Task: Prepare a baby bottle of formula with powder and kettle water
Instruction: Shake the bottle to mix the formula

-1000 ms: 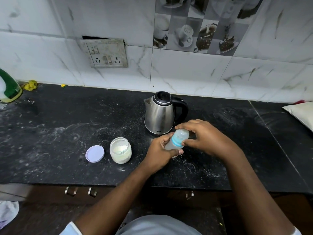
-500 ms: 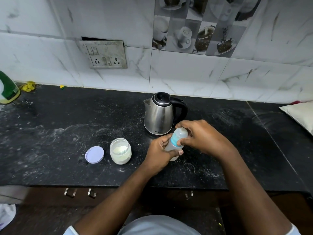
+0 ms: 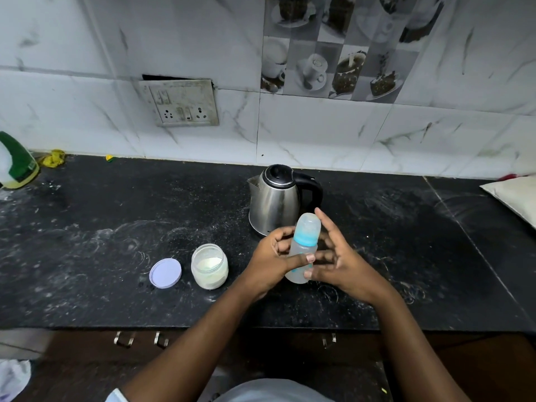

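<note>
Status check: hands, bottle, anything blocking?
Left hand gripping bottle; right hand open beside it, fingers spread. Bottle capped, upright. Kettle right behind; open powder jar to the left, clear.

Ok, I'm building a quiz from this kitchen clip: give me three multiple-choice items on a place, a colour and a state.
1. Where is the round lilac lid?
A. left of the clear powder jar
B. on the jar
C. behind the steel kettle

2. What colour is the collar of the translucent baby bottle?
A. red
B. blue
C. black

3. The bottle's clear cap is
A. on
B. lying on the black counter
C. in the jar

Answers: 1 A, the lid lies flat beside the open jar. 2 B, a blue ring sits under the cap. 3 A, the left hand holds the bottle, cap on top.
</note>
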### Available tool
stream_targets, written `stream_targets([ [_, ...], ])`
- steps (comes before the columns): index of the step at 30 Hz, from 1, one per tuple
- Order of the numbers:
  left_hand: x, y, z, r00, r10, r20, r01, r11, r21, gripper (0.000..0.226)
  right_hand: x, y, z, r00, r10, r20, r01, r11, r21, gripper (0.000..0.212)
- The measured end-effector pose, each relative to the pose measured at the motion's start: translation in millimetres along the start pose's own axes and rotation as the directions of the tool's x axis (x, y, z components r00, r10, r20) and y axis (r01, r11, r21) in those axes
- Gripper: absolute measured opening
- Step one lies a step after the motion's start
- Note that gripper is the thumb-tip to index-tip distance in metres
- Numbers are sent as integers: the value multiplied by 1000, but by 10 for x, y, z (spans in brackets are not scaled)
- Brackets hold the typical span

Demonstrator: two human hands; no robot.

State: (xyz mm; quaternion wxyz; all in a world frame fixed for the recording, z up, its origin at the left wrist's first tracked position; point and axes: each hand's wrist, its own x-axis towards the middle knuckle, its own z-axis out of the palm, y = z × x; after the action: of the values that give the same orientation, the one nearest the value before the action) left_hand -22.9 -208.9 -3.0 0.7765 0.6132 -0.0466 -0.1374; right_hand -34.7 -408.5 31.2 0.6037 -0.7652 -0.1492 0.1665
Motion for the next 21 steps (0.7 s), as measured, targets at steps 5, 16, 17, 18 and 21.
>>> stream_targets([
  [5,10,-31,-51,994,-56,92,55,998,8,58,-21,70,2,999,-5,-36,6,999,41,107],
  [16,-56,-304,-184,1000,4,21,-8,987,159,53,38,174,104,984,-33,-177,30,999,-19,102],
  [17,-71,-382,-209,999,20,-37,-9,963,268,54,48,183,87,978,-39,-206,38,999,-11,101],
  [18,-77,-482,-253,995,48,-88,-7,910,414,53,53,188,69,972,-49,-229,51,999,2,101],
  [21,-92,-856,-398,998,-20,-65,63,611,789,66,47,188,40,964,-75,-256,90,995,47,101],
])
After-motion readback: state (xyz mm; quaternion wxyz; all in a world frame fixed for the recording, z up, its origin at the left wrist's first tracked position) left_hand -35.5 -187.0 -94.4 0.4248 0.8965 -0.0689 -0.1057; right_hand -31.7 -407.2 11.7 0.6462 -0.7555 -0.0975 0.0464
